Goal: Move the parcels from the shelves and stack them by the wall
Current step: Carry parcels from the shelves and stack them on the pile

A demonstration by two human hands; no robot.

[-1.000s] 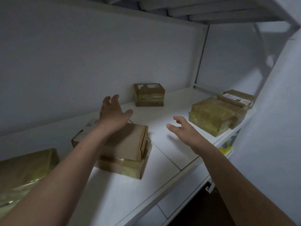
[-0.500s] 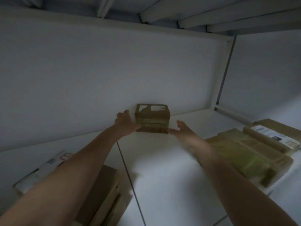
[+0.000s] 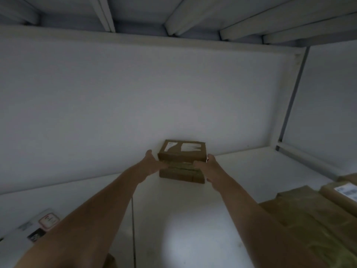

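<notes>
A small brown cardboard parcel with torn white labels on top and a band of clear tape stands at the back of the white shelf, against the rear wall. My left hand presses against its left side and my right hand against its right side, thumbs on the front face. The parcel rests on the shelf between both hands.
Tape-wrapped brown parcels lie at the right, one with a white label. Another labelled parcel shows at the lower left behind my forearm. The slatted shelf above hangs close overhead. A grey upright post stands at the right.
Both hands reached from the front of the shelf to the back and closed in on the small parcel's two sides. The view moved in and tilted up.
</notes>
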